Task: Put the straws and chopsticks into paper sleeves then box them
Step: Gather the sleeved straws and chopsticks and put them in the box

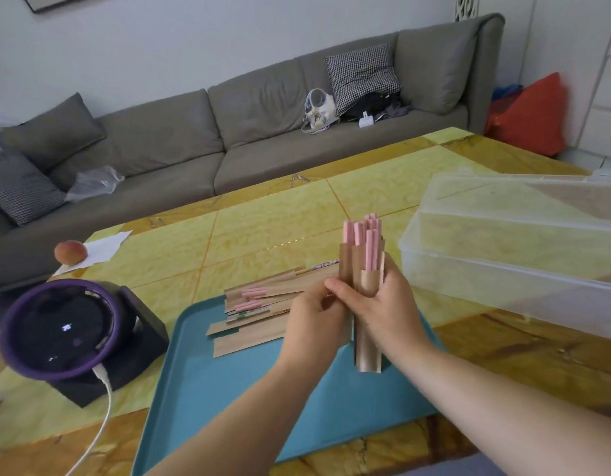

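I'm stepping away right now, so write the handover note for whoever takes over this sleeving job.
Right hand and left hand: both closed around an upright bundle of sleeved pink straws, held above the blue tray.
More sleeved pieces lie in a pile at the tray's far end.
Clear plastic box stands to the right, lid off behind it; it looks empty.
Done: this bundle is sleeved.
Left: box the bundle, then the pile.

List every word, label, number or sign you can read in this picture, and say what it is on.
No text can be read.
Round black display in the purple ring: a small white mark glows on it, too small to read.
Patterned paper sleeve tip behind the pile on the blue tray: purple print, blurred.
Brown paper sleeves holding pink straws, clear plastic box: no print visible.
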Available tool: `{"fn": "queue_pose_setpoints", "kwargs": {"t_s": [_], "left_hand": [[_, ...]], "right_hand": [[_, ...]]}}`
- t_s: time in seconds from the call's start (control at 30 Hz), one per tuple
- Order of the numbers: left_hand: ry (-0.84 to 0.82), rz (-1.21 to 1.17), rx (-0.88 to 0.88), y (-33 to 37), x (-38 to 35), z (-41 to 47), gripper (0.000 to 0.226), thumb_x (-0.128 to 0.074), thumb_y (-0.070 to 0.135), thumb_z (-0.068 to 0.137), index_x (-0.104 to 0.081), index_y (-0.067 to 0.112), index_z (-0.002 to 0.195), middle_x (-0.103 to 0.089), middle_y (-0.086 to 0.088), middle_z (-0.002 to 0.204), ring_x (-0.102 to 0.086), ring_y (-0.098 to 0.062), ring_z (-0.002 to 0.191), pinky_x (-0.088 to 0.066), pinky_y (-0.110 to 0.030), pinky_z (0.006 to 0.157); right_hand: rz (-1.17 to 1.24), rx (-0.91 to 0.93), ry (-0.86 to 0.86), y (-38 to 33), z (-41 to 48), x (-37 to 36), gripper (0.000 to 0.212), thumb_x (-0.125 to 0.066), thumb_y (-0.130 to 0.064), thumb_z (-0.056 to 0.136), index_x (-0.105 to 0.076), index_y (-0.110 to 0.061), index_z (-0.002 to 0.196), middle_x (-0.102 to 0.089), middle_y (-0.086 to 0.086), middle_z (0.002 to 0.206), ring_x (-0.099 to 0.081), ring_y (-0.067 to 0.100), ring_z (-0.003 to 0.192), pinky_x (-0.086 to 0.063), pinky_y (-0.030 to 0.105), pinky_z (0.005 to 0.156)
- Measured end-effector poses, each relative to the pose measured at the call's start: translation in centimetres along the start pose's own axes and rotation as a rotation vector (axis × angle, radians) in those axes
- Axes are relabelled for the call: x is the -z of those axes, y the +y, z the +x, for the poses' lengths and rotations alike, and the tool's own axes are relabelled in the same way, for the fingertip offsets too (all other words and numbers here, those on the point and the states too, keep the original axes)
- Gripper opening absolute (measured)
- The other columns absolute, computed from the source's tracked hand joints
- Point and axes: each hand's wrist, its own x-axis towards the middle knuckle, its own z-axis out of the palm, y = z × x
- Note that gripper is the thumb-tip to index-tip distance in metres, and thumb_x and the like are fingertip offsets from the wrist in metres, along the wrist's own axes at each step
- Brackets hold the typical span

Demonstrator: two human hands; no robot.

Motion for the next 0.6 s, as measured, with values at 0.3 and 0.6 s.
{"fn": "queue_pose_setpoints", "kwargs": {"t_s": [0.3,0.6], "left_hand": [[-0.022,0.334,-0.090,-0.6,4.3,2.9,0.028,-0.050,0.007,0.092,-0.066,0.026,0.105,-0.069,0.014,0.101,-0.064,0.000,0.092,-0.048,-0.020,0.088],[-0.121,1.418,-0.162,-4.0,6.8,7.9,0.038,-0.040,0.013,0.096,-0.049,0.032,0.128,-0.052,0.004,0.123,-0.055,-0.025,0.103,-0.036,-0.031,0.091]], "right_hand": [[-0.086,-0.017,-0.049,-0.2,1.3,1.7,0.013,-0.069,-0.025,0.082,-0.058,-0.021,0.077,-0.056,-0.010,0.062,-0.056,-0.003,0.057,-0.038,0.006,0.052],[-0.195,-0.037,-0.162,-0.5,2.1,2.3,0.015,-0.067,-0.022,0.083,-0.054,-0.026,0.087,-0.055,-0.010,0.069,-0.054,-0.001,0.058,-0.038,0.004,0.050]]}}
